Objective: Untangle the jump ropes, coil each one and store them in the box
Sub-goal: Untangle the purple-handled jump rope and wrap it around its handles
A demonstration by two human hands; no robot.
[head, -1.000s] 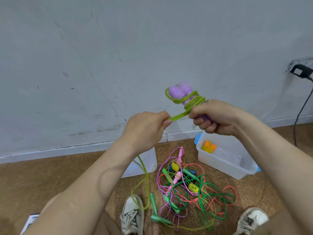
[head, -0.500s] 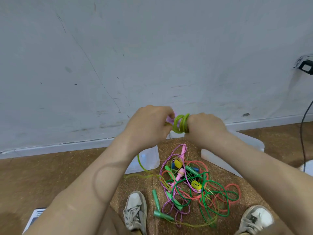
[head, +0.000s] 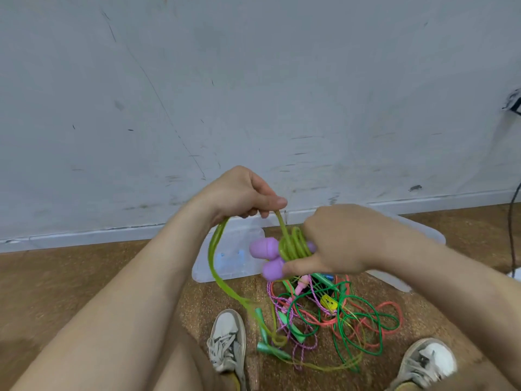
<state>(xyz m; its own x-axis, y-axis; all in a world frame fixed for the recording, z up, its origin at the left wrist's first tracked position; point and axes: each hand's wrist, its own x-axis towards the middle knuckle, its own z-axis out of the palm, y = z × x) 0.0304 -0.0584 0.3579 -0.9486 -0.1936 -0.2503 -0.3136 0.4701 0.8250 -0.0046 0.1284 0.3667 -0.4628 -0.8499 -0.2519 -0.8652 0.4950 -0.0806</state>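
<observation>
My right hand point(head: 335, 244) grips two purple handles point(head: 266, 248) side by side, with the lime-green rope point(head: 294, 245) wound several times around them. My left hand point(head: 242, 194), above and to the left, pinches the free length of that green rope, which loops down to the floor point(head: 217, 266). Below the hands lies a tangled pile of jump ropes point(head: 332, 314) in green, red, pink and purple, with green, pink and yellow handles. The clear plastic box point(head: 417, 235) shows behind my right forearm, mostly hidden.
A clear lid point(head: 225, 261) with blue clips lies on the cork floor by the white wall's baseboard. My two sneakers point(head: 227, 342) point(head: 425, 362) flank the pile. A black cable point(head: 511, 221) hangs from a wall socket at far right.
Both hands dropped from chest height toward the floor. The left hand has drawn away from the handles, pulling a length of green rope up and to the left for another turn.
</observation>
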